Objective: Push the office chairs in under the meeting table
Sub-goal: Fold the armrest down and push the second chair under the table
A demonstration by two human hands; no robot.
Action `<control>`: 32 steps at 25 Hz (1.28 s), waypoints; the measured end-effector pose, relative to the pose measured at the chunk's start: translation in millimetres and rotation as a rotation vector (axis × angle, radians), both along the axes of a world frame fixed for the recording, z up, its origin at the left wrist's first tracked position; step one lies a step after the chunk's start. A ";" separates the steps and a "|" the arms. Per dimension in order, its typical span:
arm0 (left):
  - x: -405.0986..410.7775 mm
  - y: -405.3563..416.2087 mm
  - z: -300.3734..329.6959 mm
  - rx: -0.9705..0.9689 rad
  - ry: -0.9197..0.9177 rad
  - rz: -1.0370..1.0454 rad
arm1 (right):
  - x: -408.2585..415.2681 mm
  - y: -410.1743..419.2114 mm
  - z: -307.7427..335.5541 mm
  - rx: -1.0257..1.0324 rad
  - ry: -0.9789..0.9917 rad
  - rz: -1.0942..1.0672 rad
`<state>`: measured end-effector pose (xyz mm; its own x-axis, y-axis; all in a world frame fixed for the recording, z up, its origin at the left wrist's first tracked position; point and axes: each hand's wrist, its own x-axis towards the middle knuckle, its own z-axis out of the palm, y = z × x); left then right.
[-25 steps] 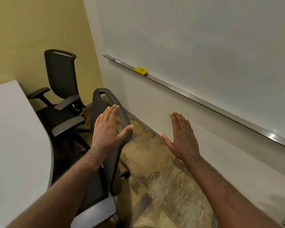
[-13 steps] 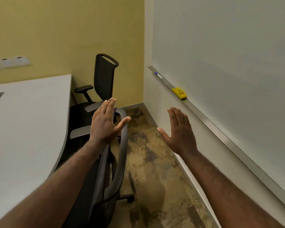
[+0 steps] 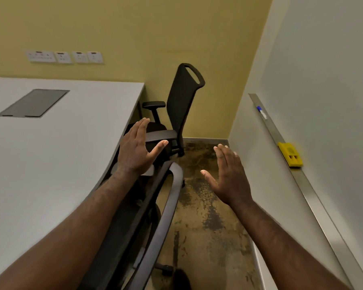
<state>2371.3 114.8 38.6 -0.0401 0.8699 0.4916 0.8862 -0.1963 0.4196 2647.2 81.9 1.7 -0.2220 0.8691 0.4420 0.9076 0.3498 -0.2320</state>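
Observation:
Two black mesh office chairs stand along the right edge of the white meeting table [image 3: 50, 155]. The near chair [image 3: 155, 216] is right below me, its curved backrest top running up the middle of the view, its seat tucked under the table edge. My left hand [image 3: 137, 149] hovers open above the top of that backrest, fingers spread, not gripping it. My right hand [image 3: 228, 174] is open over the floor to the right of the chair, touching nothing. The far chair [image 3: 181, 105] stands by the yellow wall, backrest upright, its seat partly under the table corner.
A whiteboard fills the right wall, with a metal tray [image 3: 302, 176] holding a yellow eraser [image 3: 290, 154] and a blue marker [image 3: 261, 111]. A narrow strip of mottled brown floor [image 3: 205, 216] runs between chairs and wall. A grey cable hatch [image 3: 34, 102] sits in the table; wall sockets [image 3: 65, 57] behind.
My view has swung left, bringing the table and back wall into sight. Both open hands have stayed raised; the left one has lifted off the near chair's backrest.

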 end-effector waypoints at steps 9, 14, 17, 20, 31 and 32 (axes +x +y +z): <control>-39.2 80.4 -41.2 -0.127 -0.063 0.193 | -54.0 153.7 -18.4 -0.105 -0.045 0.224; -66.1 92.2 -83.4 -0.243 -0.075 0.365 | -103.6 217.2 -57.4 -0.190 -0.073 0.414; -69.6 100.7 -112.8 -0.374 -0.016 0.408 | -121.5 253.5 -86.1 -0.271 -0.072 0.524; -61.6 106.8 -139.3 -0.493 0.032 0.461 | -132.0 283.3 -111.9 -0.363 -0.059 0.634; -69.1 137.4 -203.2 -0.701 -0.132 0.809 | -185.6 309.8 -190.2 -0.677 -0.086 0.844; -72.7 141.5 -210.9 -0.712 -0.162 0.862 | -191.7 307.8 -198.6 -0.712 -0.089 0.834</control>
